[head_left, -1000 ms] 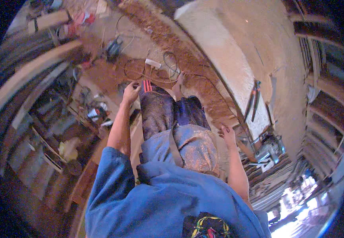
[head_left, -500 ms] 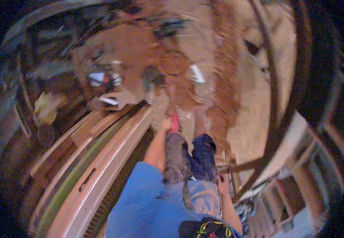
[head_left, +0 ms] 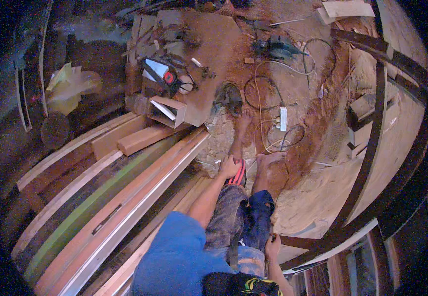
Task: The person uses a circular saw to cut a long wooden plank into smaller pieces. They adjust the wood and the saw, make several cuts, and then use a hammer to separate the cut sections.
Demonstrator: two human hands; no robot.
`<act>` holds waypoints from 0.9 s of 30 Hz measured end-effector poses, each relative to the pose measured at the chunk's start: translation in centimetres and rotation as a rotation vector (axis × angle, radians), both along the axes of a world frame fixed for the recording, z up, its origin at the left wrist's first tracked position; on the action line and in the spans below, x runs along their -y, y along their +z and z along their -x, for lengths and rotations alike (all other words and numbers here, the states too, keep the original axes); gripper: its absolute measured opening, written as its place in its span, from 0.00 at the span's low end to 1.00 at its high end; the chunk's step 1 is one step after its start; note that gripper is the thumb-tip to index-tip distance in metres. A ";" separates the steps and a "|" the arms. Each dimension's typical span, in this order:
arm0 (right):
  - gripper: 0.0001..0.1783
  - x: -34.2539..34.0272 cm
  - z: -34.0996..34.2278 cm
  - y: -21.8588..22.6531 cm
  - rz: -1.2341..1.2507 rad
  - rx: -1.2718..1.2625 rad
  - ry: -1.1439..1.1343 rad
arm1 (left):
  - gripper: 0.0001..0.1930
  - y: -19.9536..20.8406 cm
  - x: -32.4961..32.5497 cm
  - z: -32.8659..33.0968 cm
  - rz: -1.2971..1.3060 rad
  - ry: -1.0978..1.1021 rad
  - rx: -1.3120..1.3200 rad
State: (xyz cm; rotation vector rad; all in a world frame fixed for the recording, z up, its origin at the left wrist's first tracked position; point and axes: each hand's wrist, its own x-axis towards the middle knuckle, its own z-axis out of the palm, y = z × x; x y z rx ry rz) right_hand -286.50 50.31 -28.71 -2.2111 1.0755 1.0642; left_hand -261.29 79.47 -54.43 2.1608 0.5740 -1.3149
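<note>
My left hand [head_left: 229, 166] is at my left shin. Its fingers are closed round the lower trouser leg [head_left: 239, 172], where red and black striped cloth shows below the dark grey fabric. Beside my right thigh is my right hand [head_left: 273, 243], low in the view, with its fingers curled in. Whether anything is inside it is hidden. A dark wooden bar [head_left: 297, 242] runs close to that hand. Both my feet are bare; the right foot [head_left: 271, 158] is on the reddish floor, and the left is further forward beside a dark shoe-like thing [head_left: 231, 98].
Long wooden boards [head_left: 140, 197] lie side by side at my left. Beyond their ends is an open box [head_left: 178, 112], near a red and black tool [head_left: 168, 77]. A white power strip [head_left: 283, 119] with looped cables lies ahead. Dark curved beams [head_left: 367, 167] cross the right side.
The view has shifted and become sharper. My left hand stays at the trouser leg, and my right hand is still low beside the thigh.
</note>
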 end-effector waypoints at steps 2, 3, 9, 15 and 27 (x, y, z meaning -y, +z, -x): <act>0.17 0.1 -5.6 -1.9 -0.122 -0.008 0.048 | 0.36 -1.3 -0.3 0.9 0.012 -0.023 0.053; 0.17 0.0 -7.8 -3.7 -0.190 -0.006 0.027 | 0.36 -1.1 -0.4 0.8 0.033 0.011 -0.007; 0.16 -2.7 -17.4 -12.6 -0.265 0.095 0.025 | 0.38 5.3 -0.7 -5.4 0.089 -0.019 -0.310; 0.17 -7.3 -25.4 -17.5 -0.326 0.229 0.242 | 0.40 2.2 -1.4 -2.0 0.035 -0.054 0.090; 0.21 -19.8 -52.2 -28.7 -0.395 0.284 0.708 | 0.43 4.1 -1.9 -5.5 -0.011 0.116 0.165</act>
